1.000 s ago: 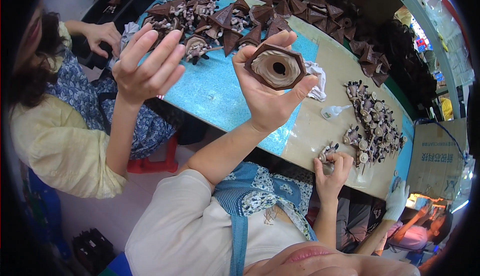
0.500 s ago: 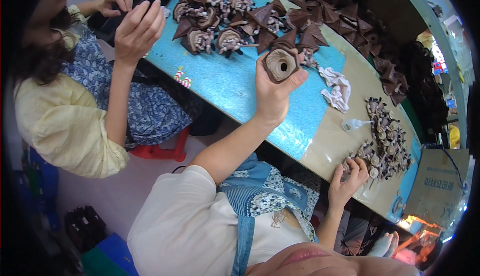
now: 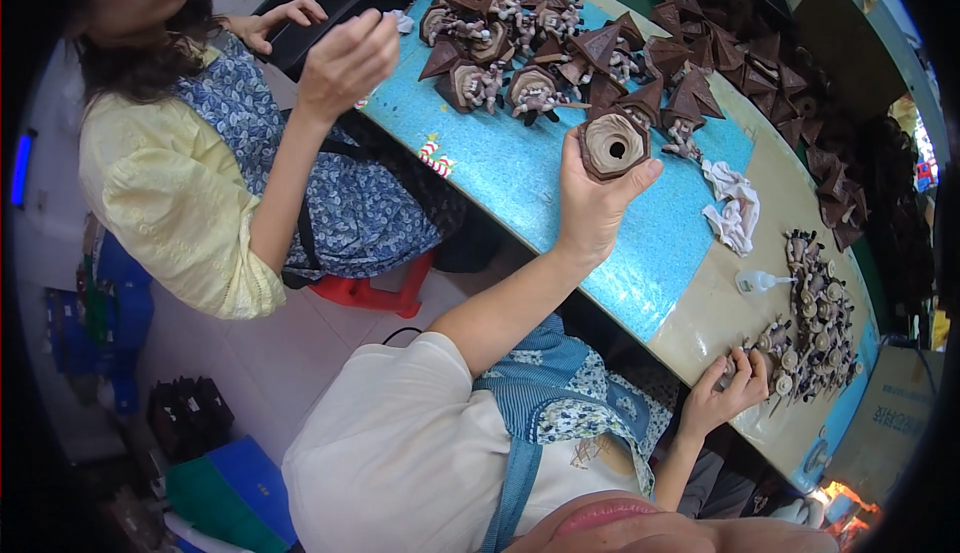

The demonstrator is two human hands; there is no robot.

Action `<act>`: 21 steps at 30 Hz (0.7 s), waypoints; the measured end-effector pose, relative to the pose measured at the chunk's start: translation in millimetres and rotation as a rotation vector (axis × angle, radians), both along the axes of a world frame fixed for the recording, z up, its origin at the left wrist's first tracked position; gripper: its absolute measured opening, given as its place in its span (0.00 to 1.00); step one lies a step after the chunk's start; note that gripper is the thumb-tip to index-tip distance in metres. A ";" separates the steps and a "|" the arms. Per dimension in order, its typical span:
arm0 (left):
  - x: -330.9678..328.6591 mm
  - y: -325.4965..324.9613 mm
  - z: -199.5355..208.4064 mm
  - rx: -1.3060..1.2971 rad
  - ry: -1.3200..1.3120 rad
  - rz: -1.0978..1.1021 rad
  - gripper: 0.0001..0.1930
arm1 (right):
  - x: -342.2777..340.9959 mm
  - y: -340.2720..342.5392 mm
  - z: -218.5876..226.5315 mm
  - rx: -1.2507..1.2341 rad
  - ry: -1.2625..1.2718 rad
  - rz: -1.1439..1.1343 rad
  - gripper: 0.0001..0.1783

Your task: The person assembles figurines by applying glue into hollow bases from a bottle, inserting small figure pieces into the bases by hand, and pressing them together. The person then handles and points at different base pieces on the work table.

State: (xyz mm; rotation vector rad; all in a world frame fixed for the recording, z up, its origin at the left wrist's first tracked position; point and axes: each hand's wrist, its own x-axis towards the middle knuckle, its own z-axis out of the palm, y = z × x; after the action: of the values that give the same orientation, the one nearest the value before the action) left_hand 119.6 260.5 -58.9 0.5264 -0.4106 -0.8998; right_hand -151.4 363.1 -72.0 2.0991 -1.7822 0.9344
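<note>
Clock: read from the middle of the view, 12 at the top, unless another hub is named.
Left hand (image 3: pixel 588 208): toward 2 o'clock, raised, gripping the hexagonal brown piece between thumb and fingers; thumb along its lower right edge, fingers at its 9 o'clock side.
Hexagonal brown piece (image 3: pixel 600 137): in the left hand, in front of the near edge of the cone cluster as seen; pale ribbed hollow and dark round hole face the camera.
Piece's long axis: close to the line of sight, seen nearly end-on; far end out of sight, so its length cannot be told.
Right hand (image 3: pixel 725 398): at 4 o'clock, by the table edge, fingers bent and closed on a small figurine (image 3: pixel 728 374).
Figurine's pointing: mostly covered by the hand; cannot tell.
Figurine heap (image 3: pixel 820 323): at 2 o'clock from the right hand, pieces touching, lying every way.
Squeeze bottle (image 3: pixel 755 282): on its side, nozzle toward 3 o'clock.
White cloth (image 3: pixel 735 208): crumpled, at 4 o'clock from the piece.
Cone cluster (image 3: pixel 530 43): toward 12 o'clock, dark points aimed variously, pale figures among them.
Co-worker's raised hand (image 3: pixel 345 68): at 11 o'clock, fingers bent; cannot tell if it grips anything.
</note>
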 end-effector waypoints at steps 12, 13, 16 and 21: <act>35.1 -1.7 -2.5 -0.011 -0.072 0.056 0.26 | 2.5 -2.0 -1.7 -0.029 -0.021 -0.025 0.12; 34.4 -2.1 -1.3 -0.011 -0.072 0.055 0.26 | 2.0 -1.7 -2.1 -0.030 -0.021 -0.027 0.12; 34.5 -2.7 0.6 -0.036 -0.224 0.168 0.22 | 1.0 -1.1 -2.7 -0.038 -0.011 -0.025 0.11; 38.0 -0.3 -2.0 0.078 -0.305 0.222 0.21 | 1.6 -0.5 -1.1 -0.035 -0.007 -0.030 0.11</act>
State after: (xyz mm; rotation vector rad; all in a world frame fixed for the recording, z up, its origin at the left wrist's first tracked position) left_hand 157.6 260.2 -60.9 0.7696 -0.5821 -0.6242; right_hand -149.8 362.6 -73.1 2.0452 -1.7818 0.9589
